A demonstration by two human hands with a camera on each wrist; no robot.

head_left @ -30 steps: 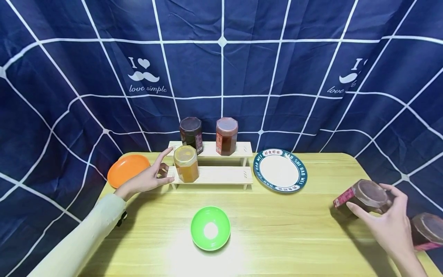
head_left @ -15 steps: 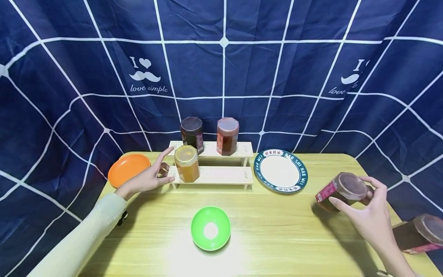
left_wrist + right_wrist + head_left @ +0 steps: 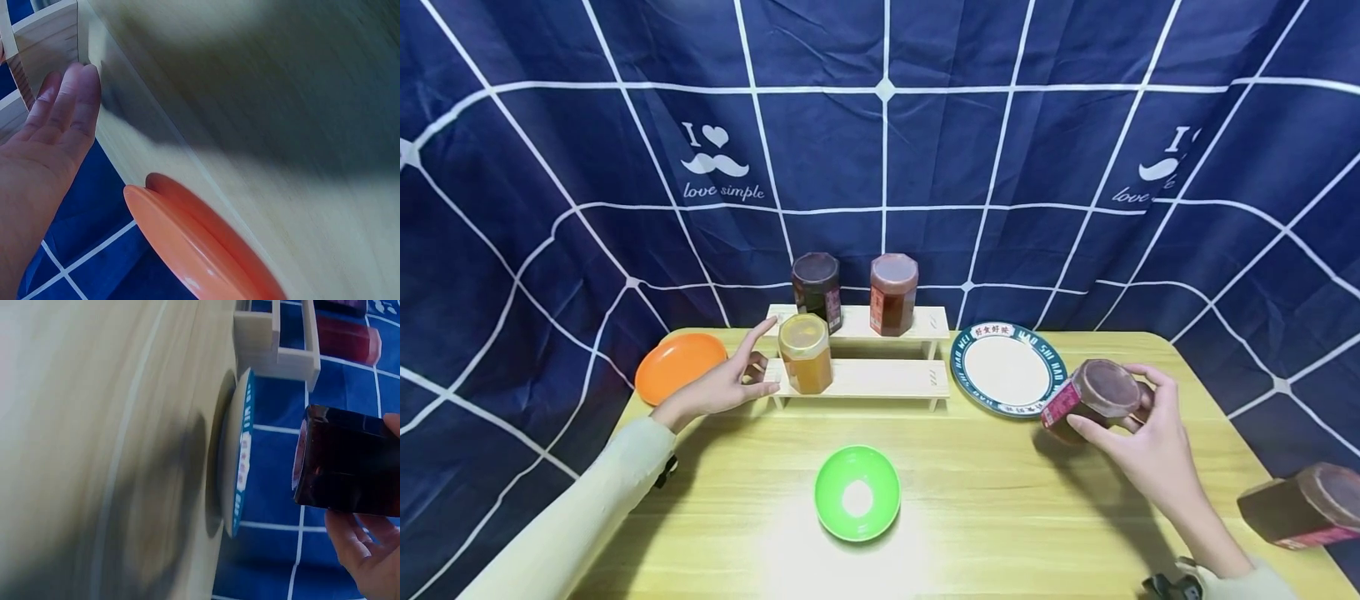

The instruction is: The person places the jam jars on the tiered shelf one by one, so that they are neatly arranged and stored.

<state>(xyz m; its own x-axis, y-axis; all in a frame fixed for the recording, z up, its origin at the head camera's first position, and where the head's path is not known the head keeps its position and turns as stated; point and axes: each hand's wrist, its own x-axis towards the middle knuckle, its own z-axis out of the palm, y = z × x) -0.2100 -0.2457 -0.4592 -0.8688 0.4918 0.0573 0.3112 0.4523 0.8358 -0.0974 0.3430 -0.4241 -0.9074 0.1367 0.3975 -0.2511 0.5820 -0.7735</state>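
Note:
A dark jar with a pink label point(image 3: 1093, 398) is held tilted above the table by my right hand point(image 3: 1150, 446), thumb on the near side and fingers on the far side. In the right wrist view the same dark jar point(image 3: 350, 462) is clear of the tabletop. My left hand point(image 3: 722, 387) rests at the left end of the two-tier wooden rack point(image 3: 887, 379), fingers spread and holding nothing. Just beside it, a yellow jar point(image 3: 806, 358) stands on the lower tier. The upper tier carries a dark jar point(image 3: 817, 292) and a red jar point(image 3: 892, 300).
A white plate with a teal rim point(image 3: 958, 367) lies right of the rack. An orange plate point(image 3: 677, 367) sits by my left forearm. A green bowl point(image 3: 857, 529) stands in front. Another dark jar point(image 3: 1296, 508) is at the table's right edge.
My right hand has carried the dark jar leftward and slightly away from me, toward the teal-rimmed plate. The left hand has stayed by the rack.

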